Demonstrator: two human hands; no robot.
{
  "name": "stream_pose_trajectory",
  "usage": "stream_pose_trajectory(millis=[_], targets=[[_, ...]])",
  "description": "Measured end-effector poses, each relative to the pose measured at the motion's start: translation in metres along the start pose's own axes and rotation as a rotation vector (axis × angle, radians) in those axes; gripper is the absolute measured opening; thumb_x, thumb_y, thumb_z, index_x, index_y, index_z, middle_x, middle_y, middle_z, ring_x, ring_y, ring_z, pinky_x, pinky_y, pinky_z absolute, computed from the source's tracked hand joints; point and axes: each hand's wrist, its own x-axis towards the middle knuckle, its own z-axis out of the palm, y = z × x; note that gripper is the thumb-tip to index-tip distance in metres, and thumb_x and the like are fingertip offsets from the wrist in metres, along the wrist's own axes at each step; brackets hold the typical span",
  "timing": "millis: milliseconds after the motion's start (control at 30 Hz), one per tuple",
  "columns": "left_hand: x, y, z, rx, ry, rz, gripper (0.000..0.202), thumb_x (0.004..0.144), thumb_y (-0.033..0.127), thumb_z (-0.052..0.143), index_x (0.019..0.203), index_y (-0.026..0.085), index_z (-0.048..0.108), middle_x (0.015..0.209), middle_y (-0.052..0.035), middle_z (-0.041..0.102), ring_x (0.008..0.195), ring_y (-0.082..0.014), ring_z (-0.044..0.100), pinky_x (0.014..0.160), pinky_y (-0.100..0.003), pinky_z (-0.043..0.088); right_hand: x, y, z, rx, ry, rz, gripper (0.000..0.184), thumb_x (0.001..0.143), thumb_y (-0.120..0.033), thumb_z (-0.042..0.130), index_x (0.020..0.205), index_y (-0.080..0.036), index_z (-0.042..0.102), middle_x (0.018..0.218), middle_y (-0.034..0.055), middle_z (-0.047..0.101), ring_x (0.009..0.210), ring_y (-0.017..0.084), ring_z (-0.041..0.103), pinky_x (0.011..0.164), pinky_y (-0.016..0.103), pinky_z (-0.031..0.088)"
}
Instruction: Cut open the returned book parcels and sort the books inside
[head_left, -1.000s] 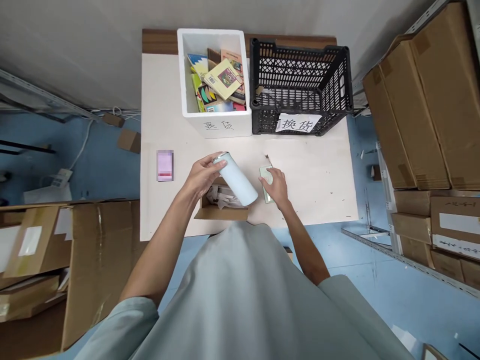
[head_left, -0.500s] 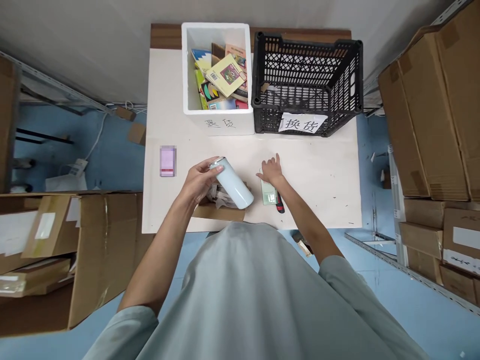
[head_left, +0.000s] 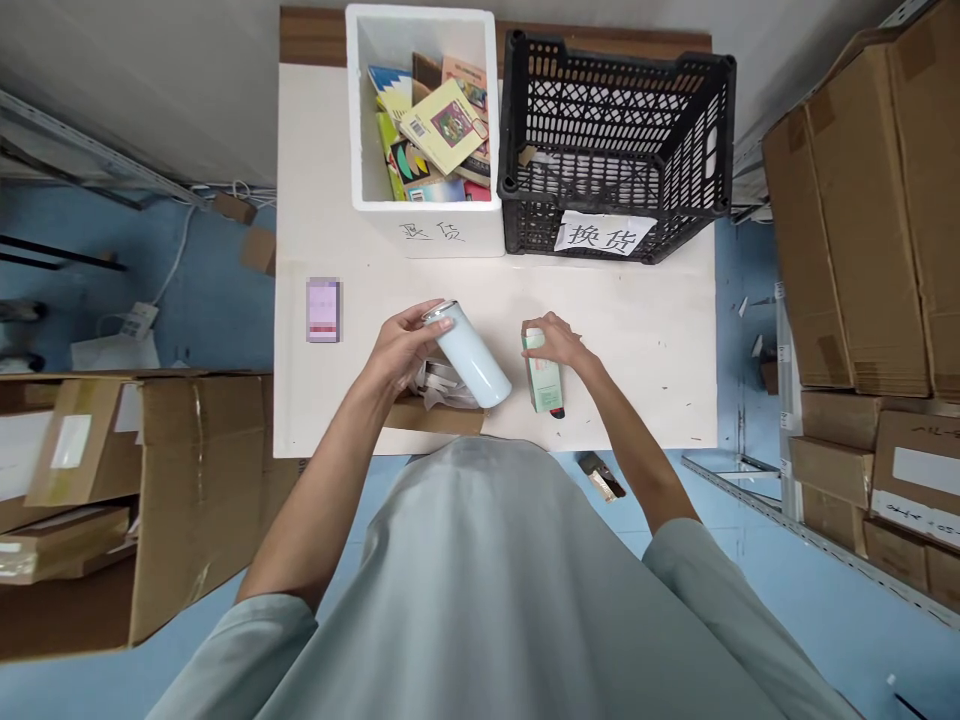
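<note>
My left hand (head_left: pixel 409 345) grips the upper end of a pale blue tumbler (head_left: pixel 474 358), which tilts down to the right. Under it lies an open cardboard box (head_left: pixel 427 415) with crumpled clear plastic wrap (head_left: pixel 446 387) inside. To the right, my right hand (head_left: pixel 553 340) has its fingers closed round the top of a slim light green box (head_left: pixel 545 387). A small red and black end of an object (head_left: pixel 557 412) sticks out from beneath that box; the rest of it is hidden.
A white foam box (head_left: pixel 450 232) full of books and a black plastic crate (head_left: pixel 517 215) with a paper label stand at the table's back. A blurred purple packet (head_left: pixel 324 310) lies at left. Cartons (head_left: pixel 202 510) flank the left side, and stacked cartons (head_left: pixel 840 220) the right.
My right hand has gone from resting with a finger outstretched over the light green box to gripping its top. The tumbler stays in my left hand. The whole view has shifted slightly.
</note>
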Motion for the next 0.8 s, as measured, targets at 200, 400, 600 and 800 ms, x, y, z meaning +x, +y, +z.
stream_pose_trajectory(millis=[200, 400, 600, 800], targets=[[0.007, 0.004, 0.017, -0.044, -0.07, 0.0, 0.072, 0.054, 0.046, 0.115, 0.116, 0.018, 0.088, 0.125, -0.0128, 0.084, 0.124, -0.0334, 0.075, 0.11, -0.047, 0.065, -0.061, 0.004, 0.011, 0.122, 0.185, -0.363, 0.032, 0.106, -0.031, 0.078, 0.136, -0.028, 0.068, 0.132, 0.011, 0.066, 0.129, 0.034, 0.063, 0.11, 0.05, 0.056], [0.027, -0.006, 0.049, -0.146, -0.12, -0.017, 0.058, 0.065, 0.042, 0.111, 0.108, 0.014, 0.084, 0.115, -0.0117, 0.084, 0.127, -0.0309, 0.076, 0.117, -0.044, 0.063, -0.091, 0.005, 0.047, 0.056, 0.382, -0.537, 0.028, 0.116, -0.017, 0.05, 0.124, -0.024, 0.075, 0.128, 0.0148, 0.074, 0.123, 0.033, 0.068, 0.105, 0.049, 0.057], [0.042, -0.022, 0.061, -0.167, -0.039, -0.077, 0.046, 0.072, 0.035, 0.107, 0.102, 0.013, 0.078, 0.111, -0.0116, 0.081, 0.125, -0.0286, 0.076, 0.117, -0.044, 0.063, -0.111, 0.01, 0.079, 0.14, 0.58, -0.499, 0.03, 0.118, -0.025, 0.056, 0.112, -0.034, 0.084, 0.12, 0.0047, 0.085, 0.123, 0.029, 0.075, 0.103, 0.047, 0.061], [0.037, -0.032, 0.06, 0.009, 0.003, 0.072, 0.07, 0.057, 0.04, 0.109, 0.116, 0.016, 0.081, 0.13, -0.0129, 0.081, 0.134, -0.0334, 0.072, 0.12, -0.048, 0.059, -0.12, 0.006, 0.09, 0.401, 0.665, -0.474, 0.027, 0.115, -0.031, 0.06, 0.103, -0.034, 0.083, 0.135, 0.0055, 0.081, 0.135, 0.028, 0.075, 0.113, 0.051, 0.065]])
